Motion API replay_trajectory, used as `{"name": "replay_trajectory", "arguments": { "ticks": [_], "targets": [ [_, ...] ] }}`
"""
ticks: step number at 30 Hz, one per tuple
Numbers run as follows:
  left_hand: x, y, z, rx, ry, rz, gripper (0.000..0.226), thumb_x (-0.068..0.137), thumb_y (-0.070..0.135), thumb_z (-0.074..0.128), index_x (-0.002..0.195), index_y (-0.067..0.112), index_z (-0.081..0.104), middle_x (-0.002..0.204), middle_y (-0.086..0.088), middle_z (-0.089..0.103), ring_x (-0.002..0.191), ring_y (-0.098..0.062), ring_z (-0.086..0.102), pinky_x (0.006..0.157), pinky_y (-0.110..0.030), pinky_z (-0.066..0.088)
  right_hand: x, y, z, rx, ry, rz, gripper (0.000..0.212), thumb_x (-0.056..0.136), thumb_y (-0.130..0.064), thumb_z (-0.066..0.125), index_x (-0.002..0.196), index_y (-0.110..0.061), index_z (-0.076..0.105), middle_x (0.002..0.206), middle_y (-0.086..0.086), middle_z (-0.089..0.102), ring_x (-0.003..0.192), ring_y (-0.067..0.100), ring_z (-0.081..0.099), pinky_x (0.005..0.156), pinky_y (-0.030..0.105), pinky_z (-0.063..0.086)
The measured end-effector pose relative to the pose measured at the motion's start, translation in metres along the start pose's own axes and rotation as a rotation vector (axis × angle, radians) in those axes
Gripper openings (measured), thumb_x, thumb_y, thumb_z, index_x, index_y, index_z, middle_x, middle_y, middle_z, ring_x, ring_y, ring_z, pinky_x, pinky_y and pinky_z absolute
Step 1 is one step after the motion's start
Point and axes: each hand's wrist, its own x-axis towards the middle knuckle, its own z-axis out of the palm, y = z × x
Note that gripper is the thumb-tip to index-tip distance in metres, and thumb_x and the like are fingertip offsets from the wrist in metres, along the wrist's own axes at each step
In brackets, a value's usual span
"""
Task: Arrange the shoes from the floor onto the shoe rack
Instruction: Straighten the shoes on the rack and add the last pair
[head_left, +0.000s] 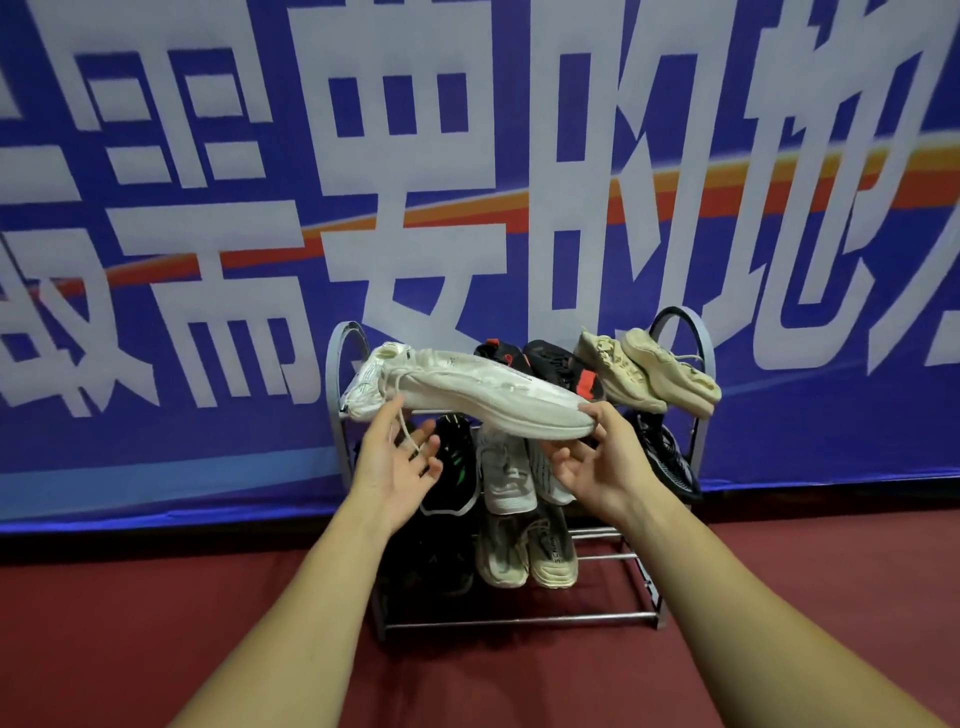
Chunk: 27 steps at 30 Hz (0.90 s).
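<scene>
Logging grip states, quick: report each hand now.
Left hand: open, thumb touching the white shoe.
Right hand: thumb on the shoe's toe; grip cannot be told.

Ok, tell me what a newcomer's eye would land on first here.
The huge blue banner with white characters fills the whole background. In front of it, a white sneaker stretches sideways at the level of the shoe rack's top shelf, with the left hand touching its heel end and the right hand thumb on its toe. A beige pair sits at the top shelf's right end.
</scene>
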Motion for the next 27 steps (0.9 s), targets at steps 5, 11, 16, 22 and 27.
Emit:
{"name": "replay_trajectory", "arguments": {
  "ticks": [5, 11, 16, 22, 27],
  "targets": [
    [0.006, -0.013, 0.020, 0.174, 0.028, 0.000, 0.031, 0.082, 0.038, 0.073, 0.106, 0.020, 0.064, 0.099, -0.002, 0.068, 0.085, -0.015, 0.061, 0.061, -0.025, 0.038, -0.005, 0.006, 0.015, -0.008, -0.065, -0.003, 0.030, 0.089, -0.018, 0.063, 0.117, -0.006, 0.061, 0.101, 0.020, 0.070, 0.079, 0.031, 0.070, 0.054, 0.021, 0.056],
    [0.014, -0.022, 0.045, 0.358, 0.039, 0.085, 0.039, 0.079, 0.033, 0.078, 0.114, 0.021, 0.066, 0.090, 0.008, 0.072, 0.085, -0.011, 0.063, 0.071, -0.029, 0.039, 0.002, 0.027, 0.028, -0.045, -0.071, -0.052, 0.031, 0.090, -0.015, 0.065, 0.119, -0.006, 0.060, 0.101, 0.017, 0.072, 0.082, 0.029, 0.073, 0.062, 0.023, 0.058],
    [0.023, -0.027, 0.045, 0.436, 0.087, 0.117, 0.045, 0.073, 0.036, 0.081, 0.111, 0.015, 0.067, 0.099, 0.001, 0.076, 0.086, -0.013, 0.065, 0.073, -0.030, 0.041, 0.013, 0.040, 0.032, -0.057, -0.095, -0.103, 0.033, 0.086, -0.005, 0.071, 0.113, -0.007, 0.053, 0.114, 0.021, 0.069, 0.098, 0.032, 0.072, 0.078, 0.032, 0.060],
    [0.031, -0.020, 0.037, 0.404, 0.161, 0.202, 0.048, 0.062, 0.030, 0.076, 0.104, 0.008, 0.064, 0.088, -0.007, 0.066, 0.079, -0.019, 0.055, 0.061, -0.027, 0.038, 0.019, 0.045, 0.039, -0.222, -0.132, -0.115, 0.033, 0.088, -0.019, 0.072, 0.115, -0.003, 0.062, 0.090, 0.009, 0.076, 0.084, 0.020, 0.075, 0.075, 0.028, 0.054],
    [0.043, -0.011, 0.027, 0.330, 0.192, 0.234, 0.025, 0.081, 0.014, 0.071, 0.103, 0.021, 0.066, 0.094, -0.007, 0.070, 0.077, -0.017, 0.058, 0.059, -0.025, 0.038, 0.034, 0.053, 0.039, -0.363, -0.037, -0.057, 0.023, 0.090, -0.026, 0.070, 0.102, -0.007, 0.065, 0.047, -0.005, 0.046, 0.054, 0.008, 0.056, 0.056, 0.020, 0.040]
  ]
}}
